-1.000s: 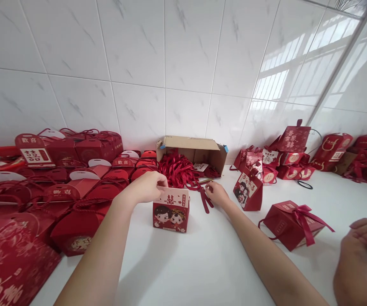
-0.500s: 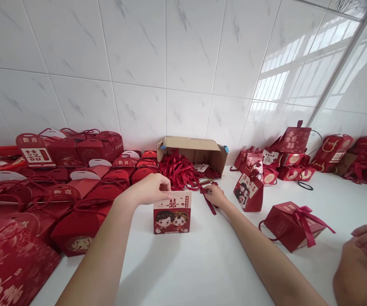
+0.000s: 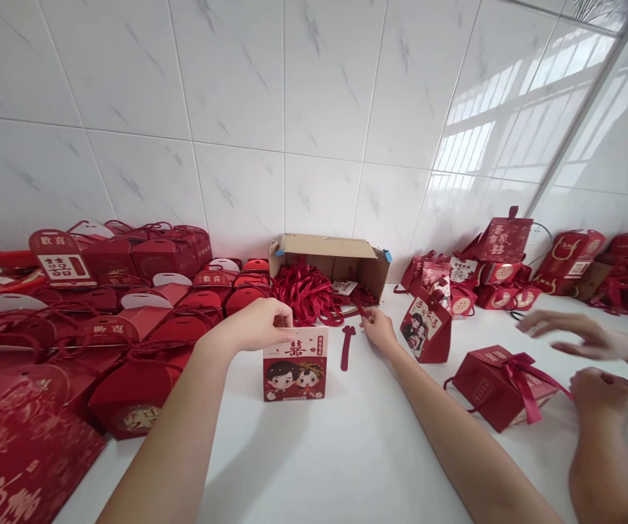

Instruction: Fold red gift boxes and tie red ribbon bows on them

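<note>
My left hand [image 3: 262,324] pinches the top edge of a small red-and-white gift box [image 3: 295,375] printed with a cartoon couple, which stands upright on the white table. My right hand [image 3: 378,329] is closed, its fingertips by the front of an open cardboard box [image 3: 372,271]; what they hold, if anything, is hidden. Just left of it, a dark red strip [image 3: 346,348] with a shaped top end lies flat on the table. A pile of red ribbons [image 3: 305,291] spills from the cardboard box.
Rows of red gift boxes [image 3: 177,327] fill the left side. To the right stand a triangular red box [image 3: 426,327] and a red box with a bow [image 3: 502,389]. Another person's hands [image 3: 600,389] are at the right edge. A tiled wall [image 3: 324,189] closes the back.
My right hand has let go of the dark red strip, now lying on the table, and moved slightly right. The other person's second hand has come into view. My left hand stays put.
</note>
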The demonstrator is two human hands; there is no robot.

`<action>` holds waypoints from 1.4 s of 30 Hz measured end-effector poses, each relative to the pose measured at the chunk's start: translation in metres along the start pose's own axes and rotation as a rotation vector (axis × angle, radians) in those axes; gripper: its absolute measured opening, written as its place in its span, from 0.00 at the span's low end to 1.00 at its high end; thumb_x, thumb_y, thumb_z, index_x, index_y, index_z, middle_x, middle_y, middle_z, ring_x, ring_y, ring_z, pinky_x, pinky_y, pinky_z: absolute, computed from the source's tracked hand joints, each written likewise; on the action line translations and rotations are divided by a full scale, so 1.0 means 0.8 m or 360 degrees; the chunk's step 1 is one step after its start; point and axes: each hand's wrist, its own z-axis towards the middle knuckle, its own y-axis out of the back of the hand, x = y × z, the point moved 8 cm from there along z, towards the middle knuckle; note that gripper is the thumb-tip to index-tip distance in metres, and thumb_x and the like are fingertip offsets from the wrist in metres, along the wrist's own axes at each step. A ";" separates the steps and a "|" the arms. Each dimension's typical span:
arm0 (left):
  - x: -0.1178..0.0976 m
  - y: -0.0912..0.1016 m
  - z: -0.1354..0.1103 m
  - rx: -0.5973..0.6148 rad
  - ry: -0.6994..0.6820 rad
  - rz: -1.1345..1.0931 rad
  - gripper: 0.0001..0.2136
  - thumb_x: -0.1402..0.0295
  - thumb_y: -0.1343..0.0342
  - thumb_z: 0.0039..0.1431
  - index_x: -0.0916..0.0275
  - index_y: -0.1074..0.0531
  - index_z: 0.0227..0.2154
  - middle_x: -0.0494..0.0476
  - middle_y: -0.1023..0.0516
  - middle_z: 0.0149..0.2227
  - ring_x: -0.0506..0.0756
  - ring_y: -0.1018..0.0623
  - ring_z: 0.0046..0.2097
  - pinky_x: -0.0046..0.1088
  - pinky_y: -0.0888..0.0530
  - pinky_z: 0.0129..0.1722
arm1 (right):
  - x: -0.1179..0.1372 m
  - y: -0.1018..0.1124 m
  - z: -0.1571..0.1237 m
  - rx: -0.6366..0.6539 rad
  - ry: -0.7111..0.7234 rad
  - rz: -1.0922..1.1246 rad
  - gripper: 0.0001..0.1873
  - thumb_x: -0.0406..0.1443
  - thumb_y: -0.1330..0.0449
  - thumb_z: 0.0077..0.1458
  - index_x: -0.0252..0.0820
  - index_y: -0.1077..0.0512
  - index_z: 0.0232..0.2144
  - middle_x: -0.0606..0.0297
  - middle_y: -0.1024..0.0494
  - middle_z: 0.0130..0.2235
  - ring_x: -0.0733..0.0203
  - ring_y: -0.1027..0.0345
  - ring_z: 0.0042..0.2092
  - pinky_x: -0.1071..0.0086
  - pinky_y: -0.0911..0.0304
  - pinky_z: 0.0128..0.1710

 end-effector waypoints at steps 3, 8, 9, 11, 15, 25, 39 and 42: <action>0.000 -0.001 0.000 0.0017 -0.0004 -0.0003 0.08 0.61 0.46 0.47 0.60 0.30 0.22 0.52 0.25 0.29 0.53 0.29 0.29 0.25 0.39 0.24 | -0.011 0.066 -0.037 -0.0144 0.0118 0.0056 0.16 0.39 0.45 0.61 0.40 0.33 0.49 0.58 0.30 0.50 0.57 0.32 0.47 0.58 0.32 0.45; -0.003 0.000 -0.002 0.0011 -0.0020 -0.0017 0.07 0.63 0.46 0.46 0.60 0.31 0.21 0.51 0.26 0.27 0.53 0.30 0.29 0.25 0.39 0.24 | -0.068 0.233 -0.118 -0.0484 0.0358 0.0189 0.11 0.41 0.49 0.63 0.47 0.30 0.43 0.60 0.28 0.49 0.61 0.32 0.46 0.64 0.33 0.45; -0.004 0.000 -0.003 0.0008 -0.0019 -0.0027 0.06 0.64 0.46 0.46 0.60 0.31 0.21 0.51 0.27 0.27 0.53 0.30 0.28 0.25 0.39 0.24 | -0.082 0.265 -0.131 -0.0559 0.0422 0.0220 0.21 0.46 0.54 0.64 0.37 0.29 0.41 0.67 0.27 0.42 0.53 0.30 0.45 0.59 0.32 0.44; -0.004 0.000 -0.003 -0.0005 -0.0012 -0.0045 0.05 0.65 0.46 0.45 0.61 0.32 0.21 0.51 0.27 0.27 0.52 0.30 0.28 0.25 0.39 0.24 | -0.107 0.316 -0.153 -0.0691 0.0522 0.0290 0.34 0.59 0.65 0.58 0.47 0.31 0.22 0.64 0.30 0.26 0.55 0.28 0.43 0.59 0.32 0.43; -0.004 0.000 -0.002 -0.0011 0.0003 -0.0024 0.04 0.66 0.47 0.46 0.61 0.32 0.21 0.52 0.28 0.26 0.53 0.30 0.28 0.25 0.39 0.24 | -0.107 0.340 -0.165 -0.0814 0.0644 0.0386 0.31 0.63 0.61 0.49 0.50 0.46 0.11 0.66 0.44 0.15 0.56 0.26 0.38 0.63 0.31 0.38; -0.071 0.031 -0.035 -0.0601 -0.0237 -0.0067 0.10 0.59 0.49 0.55 0.59 0.30 0.34 0.56 0.28 0.41 0.58 0.28 0.43 0.32 0.31 0.41 | 0.176 0.091 -0.049 -0.0559 0.0566 0.0533 0.10 0.38 0.40 0.50 0.38 0.25 0.33 0.61 0.21 0.31 0.60 0.26 0.31 0.67 0.29 0.32; -0.141 0.031 -0.079 -0.0715 -0.0696 -0.0653 0.11 0.61 0.53 0.62 0.61 0.31 0.33 0.53 0.26 0.32 0.53 0.26 0.36 0.28 0.28 0.37 | 0.282 0.159 -0.182 -0.0868 0.1485 0.0673 0.15 0.25 0.41 0.52 0.46 0.26 0.40 0.62 0.20 0.37 0.60 0.25 0.36 0.66 0.27 0.32; -0.141 0.030 -0.078 -0.0698 -0.0696 -0.0721 0.10 0.62 0.53 0.62 0.62 0.31 0.32 0.53 0.25 0.32 0.52 0.26 0.36 0.27 0.28 0.37 | 0.283 0.161 -0.184 -0.0901 0.1494 0.0660 0.15 0.25 0.41 0.51 0.45 0.26 0.40 0.62 0.20 0.35 0.60 0.26 0.34 0.66 0.28 0.30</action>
